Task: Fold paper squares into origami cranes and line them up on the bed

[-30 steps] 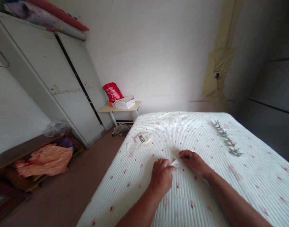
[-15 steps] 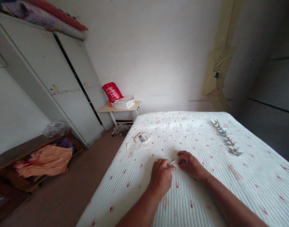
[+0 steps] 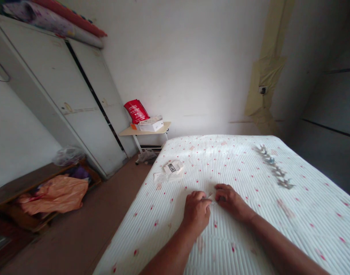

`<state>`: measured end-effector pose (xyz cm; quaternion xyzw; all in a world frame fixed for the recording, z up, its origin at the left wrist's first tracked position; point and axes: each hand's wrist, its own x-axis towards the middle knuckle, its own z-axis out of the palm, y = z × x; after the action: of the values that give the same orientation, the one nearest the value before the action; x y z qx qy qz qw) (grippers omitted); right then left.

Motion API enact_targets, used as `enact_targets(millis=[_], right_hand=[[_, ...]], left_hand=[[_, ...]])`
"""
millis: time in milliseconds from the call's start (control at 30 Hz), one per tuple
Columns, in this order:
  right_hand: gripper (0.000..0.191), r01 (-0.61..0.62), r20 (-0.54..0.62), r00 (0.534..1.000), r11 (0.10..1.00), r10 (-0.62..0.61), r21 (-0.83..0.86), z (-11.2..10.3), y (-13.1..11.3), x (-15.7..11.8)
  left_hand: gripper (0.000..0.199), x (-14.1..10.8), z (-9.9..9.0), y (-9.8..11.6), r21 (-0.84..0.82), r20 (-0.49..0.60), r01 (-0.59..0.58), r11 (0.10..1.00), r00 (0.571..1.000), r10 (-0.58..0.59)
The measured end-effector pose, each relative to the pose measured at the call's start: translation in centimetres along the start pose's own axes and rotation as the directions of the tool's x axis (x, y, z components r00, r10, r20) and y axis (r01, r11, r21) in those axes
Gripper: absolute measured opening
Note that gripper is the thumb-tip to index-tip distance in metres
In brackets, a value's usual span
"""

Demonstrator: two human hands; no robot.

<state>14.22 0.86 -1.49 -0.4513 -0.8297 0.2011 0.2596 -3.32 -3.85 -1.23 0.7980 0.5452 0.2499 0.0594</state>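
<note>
Over the middle of the bed, my left hand [image 3: 196, 211] has its thumb and fingers closed on a small piece of folded paper [image 3: 210, 196]. The pale paper shows only as a little tip beyond the thumb. Just to its right, my right hand [image 3: 230, 201] is curled with thumb and fingertips drawn together beside the paper. Whether those fingertips grip its edge is too small to tell. Farther right, several folded paper cranes [image 3: 278, 172] stand in a slanting row. Printed paper sheets [image 3: 172, 168] lie left of my hands, partly overlapping.
A quilted white cover with red dots spreads over the bed [image 3: 221, 152]. Beyond its far left corner stands a small table [image 3: 126, 132] with a red bag [image 3: 136, 110] and a white box [image 3: 152, 126]. A cabinet [image 3: 49, 65] and an orange plastic bag [image 3: 57, 194] are at left.
Both hands stay in nearly the same place. My left fingers have shifted slightly right, and less of the folded paper shows between the hands.
</note>
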Motion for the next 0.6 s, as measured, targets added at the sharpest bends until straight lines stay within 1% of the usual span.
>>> enact_targets(millis=[200, 400, 467, 600], right_hand=[[0.014, 0.002, -0.012, 1.0, 1.0, -0.002, -0.025, -0.2, -0.8, -0.4], [0.017, -0.004, -0.018, 1.0, 0.999, 0.003, -0.034, -0.2, -1.1, -0.4], [0.017, -0.025, -0.014, 1.0, 0.998, 0.024, -0.058, -0.1, -1.2, -0.3], [0.018, -0.114, -0.011, 0.993, 0.987, 0.114, -0.114, 0.2, -1.5, 0.0]], left_hand=[[0.024, 0.0, -0.2, 0.2, 0.04, 0.017, -0.002, 0.999, 1.0, 0.001], [0.023, -0.2, -0.4, 0.4, 0.105, 0.038, -0.04, 0.994, 0.999, 0.036], [0.023, -0.3, -0.4, 0.4, 0.118, 0.039, -0.046, 0.992, 0.998, 0.041], [0.027, -0.6, -0.3, 0.3, 0.129, 0.036, -0.062, 0.99, 0.998, 0.058]])
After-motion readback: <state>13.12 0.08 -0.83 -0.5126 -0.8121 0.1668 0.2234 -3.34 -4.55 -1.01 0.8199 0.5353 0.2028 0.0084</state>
